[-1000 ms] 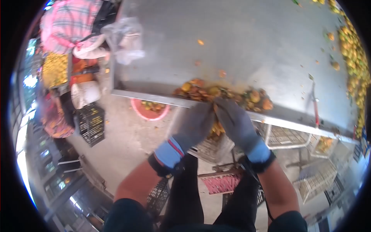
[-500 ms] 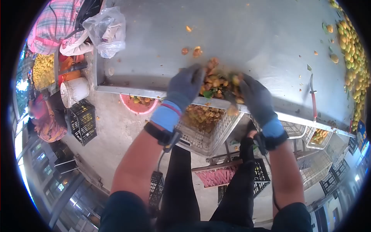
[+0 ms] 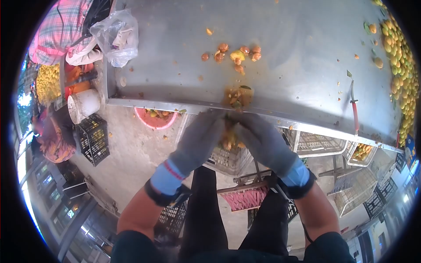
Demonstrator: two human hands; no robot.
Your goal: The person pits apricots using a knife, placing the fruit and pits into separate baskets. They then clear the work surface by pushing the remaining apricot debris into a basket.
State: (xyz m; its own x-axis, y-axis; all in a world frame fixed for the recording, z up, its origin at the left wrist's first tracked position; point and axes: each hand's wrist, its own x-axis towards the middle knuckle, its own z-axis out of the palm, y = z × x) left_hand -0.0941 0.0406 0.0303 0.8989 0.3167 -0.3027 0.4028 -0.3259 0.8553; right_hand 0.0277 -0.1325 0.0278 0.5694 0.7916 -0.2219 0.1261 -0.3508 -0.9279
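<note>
My left hand [image 3: 202, 135] and my right hand [image 3: 262, 136], both in grey gloves, are close together at the metal table's front edge [image 3: 175, 106]. Scraps of yellow and brown fruit with some leaf [image 3: 229, 139] show between them, above a pale crate [image 3: 228, 163]. The inner fingers of both hands are blurred and partly hidden, so their grip is unclear. Just beyond the edge lies wet fruit residue with leaves [image 3: 238, 97]. Farther back on the table sit several brownish fruit pieces [image 3: 244, 51].
A red-handled tool [image 3: 354, 109] lies at the table's right. Yellow-green fruit [image 3: 399, 65] is heaped at the far right. A plastic bag [image 3: 118, 37] rests at the left. Below are a pink basin [image 3: 153, 123], black crate [image 3: 92, 139] and white bucket [image 3: 83, 105]. Another person [image 3: 55, 140] is at the left.
Both hands have moved toward my body, from the table over its edge to above the crate. The fruit scraps that were between them on the table have mostly left it.
</note>
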